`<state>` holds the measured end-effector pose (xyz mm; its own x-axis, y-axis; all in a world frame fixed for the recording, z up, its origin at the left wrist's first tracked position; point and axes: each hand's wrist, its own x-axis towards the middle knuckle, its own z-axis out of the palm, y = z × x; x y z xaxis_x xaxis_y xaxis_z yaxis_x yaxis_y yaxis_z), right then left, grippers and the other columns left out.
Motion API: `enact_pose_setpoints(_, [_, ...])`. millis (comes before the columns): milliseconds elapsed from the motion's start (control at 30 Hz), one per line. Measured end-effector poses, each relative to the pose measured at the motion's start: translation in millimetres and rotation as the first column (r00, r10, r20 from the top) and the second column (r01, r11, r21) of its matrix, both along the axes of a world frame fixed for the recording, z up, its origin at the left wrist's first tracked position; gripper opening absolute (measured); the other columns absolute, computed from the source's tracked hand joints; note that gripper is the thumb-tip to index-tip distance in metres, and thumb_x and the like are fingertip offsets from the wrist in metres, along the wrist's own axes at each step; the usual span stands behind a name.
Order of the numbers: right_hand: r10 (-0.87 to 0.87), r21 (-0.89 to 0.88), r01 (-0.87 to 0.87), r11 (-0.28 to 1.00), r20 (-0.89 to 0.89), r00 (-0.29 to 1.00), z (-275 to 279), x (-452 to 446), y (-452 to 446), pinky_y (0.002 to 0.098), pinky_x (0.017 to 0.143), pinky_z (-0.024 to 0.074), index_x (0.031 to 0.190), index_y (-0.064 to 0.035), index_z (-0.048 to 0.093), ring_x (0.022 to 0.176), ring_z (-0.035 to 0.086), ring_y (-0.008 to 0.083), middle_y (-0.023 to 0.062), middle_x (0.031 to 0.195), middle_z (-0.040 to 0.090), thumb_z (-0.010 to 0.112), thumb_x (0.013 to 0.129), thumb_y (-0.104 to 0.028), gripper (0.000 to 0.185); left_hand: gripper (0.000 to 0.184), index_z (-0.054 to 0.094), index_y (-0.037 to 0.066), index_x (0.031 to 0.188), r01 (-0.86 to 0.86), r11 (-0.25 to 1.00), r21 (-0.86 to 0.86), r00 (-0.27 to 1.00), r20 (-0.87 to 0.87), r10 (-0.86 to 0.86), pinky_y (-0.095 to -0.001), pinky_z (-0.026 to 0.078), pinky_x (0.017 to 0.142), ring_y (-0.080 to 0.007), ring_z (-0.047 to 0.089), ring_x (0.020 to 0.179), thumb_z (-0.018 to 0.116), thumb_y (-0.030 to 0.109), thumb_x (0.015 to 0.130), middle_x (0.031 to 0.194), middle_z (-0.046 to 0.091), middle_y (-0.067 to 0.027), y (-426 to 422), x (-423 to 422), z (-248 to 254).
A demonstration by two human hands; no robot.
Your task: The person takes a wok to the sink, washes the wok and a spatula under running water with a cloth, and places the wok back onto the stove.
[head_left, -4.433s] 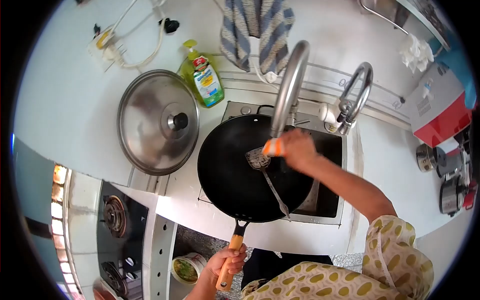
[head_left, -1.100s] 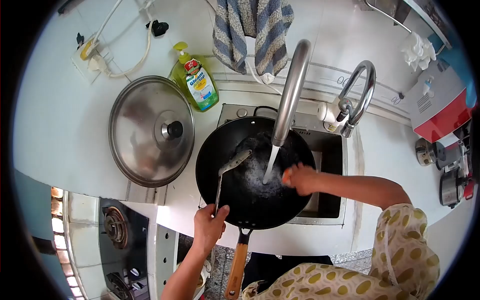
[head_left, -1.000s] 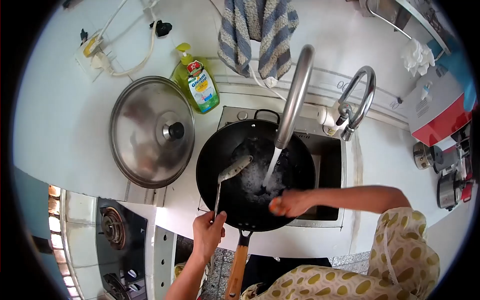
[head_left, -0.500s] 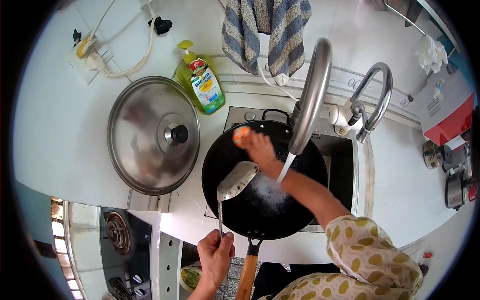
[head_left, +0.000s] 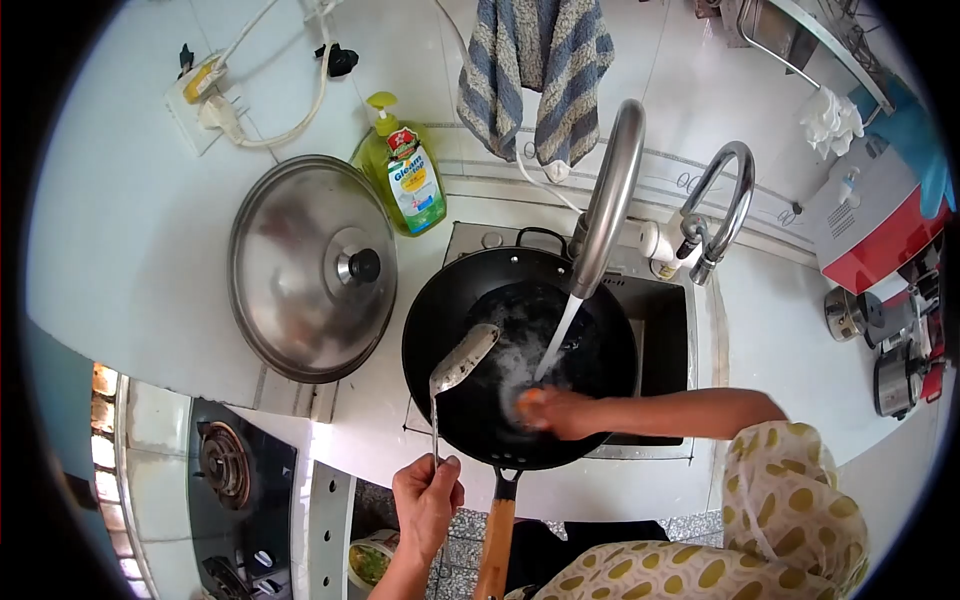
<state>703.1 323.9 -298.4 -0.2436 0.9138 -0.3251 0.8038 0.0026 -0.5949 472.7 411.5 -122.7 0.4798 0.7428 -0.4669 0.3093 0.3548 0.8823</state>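
My left hand [head_left: 425,500] is closed round the thin handle of a metal wok spatula [head_left: 465,360], whose pale, dark-speckled head is tilted over the wok's left side. My right hand [head_left: 562,413] reaches into the black wok [head_left: 428,310] from the right, its fingers closed on an orange scrubber [head_left: 525,400] at the water. Most of the scrubber is covered by the fingers and splashing. Water runs from the large tap [head_left: 612,190] into the wok, just above my right hand. The wok's wooden handle [head_left: 496,545] points towards me, beside my left hand.
The wok sits over a sink [head_left: 665,350]. A steel lid [head_left: 290,270] and a green soap bottle [head_left: 405,180] stand at the left. A second, curved tap [head_left: 742,200] rises at the right. A striped towel [head_left: 490,80] hangs behind; a gas stove [head_left: 235,480] is lower left.
My right hand has moved with the orange scrubber from the wok's upper left down to its lower middle. My left hand still holds the spatula in nearly the same place. The view has shifted slightly.
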Motion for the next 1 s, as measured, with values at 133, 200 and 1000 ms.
enact_pose_setpoints(133, [-0.322,0.198,0.323,0.926,-0.037,0.946,10,-35,46,0.0411,0.079,0.0418,0.115,-0.0140,0.046,0.099,0.047,0.0353,0.0172,0.109,0.045,0.042,0.083,-0.010,0.032,0.030,0.044,0.005,0.055,0.070,0.997,-0.038,0.997,-0.028,-0.071,-0.0220,0.024,0.034,-0.0085,0.035,0.035,0.050,0.014,0.083,0.045,0.046,-0.0051,0,15,-3])
enact_pose_setpoints(200, [-0.383,0.514,0.260,0.818,0.148,0.912,-59,-16,68,0.0417,0.078,0.0422,0.111,-0.0143,0.048,0.097,0.047,0.0345,0.0158,0.105,0.047,0.042,0.084,-0.014,0.028,0.030,0.043,0.006,0.056,0.103,0.994,-0.049,0.994,-0.041,-0.105,-0.0220,0.023,0.034,-0.0085,0.035,0.035,0.050,0.016,0.084,0.047,0.044,-0.0032,0,25,-6])
enact_pose_setpoints(1000, [-0.729,0.604,0.607,0.517,-0.060,0.681,48,95,10,0.0381,0.067,0.0489,0.096,-0.0059,0.058,0.069,0.060,0.0323,0.0166,0.078,0.062,0.048,0.077,-0.009,0.022,0.027,0.040,0.005,0.073,-0.029,0.843,-0.537,0.985,-0.159,-0.068,-0.0246,0.027,0.033,-0.0159,0.037,0.040,0.040,0.026,0.090,0.060,0.044,-0.0090,35,133,-160])
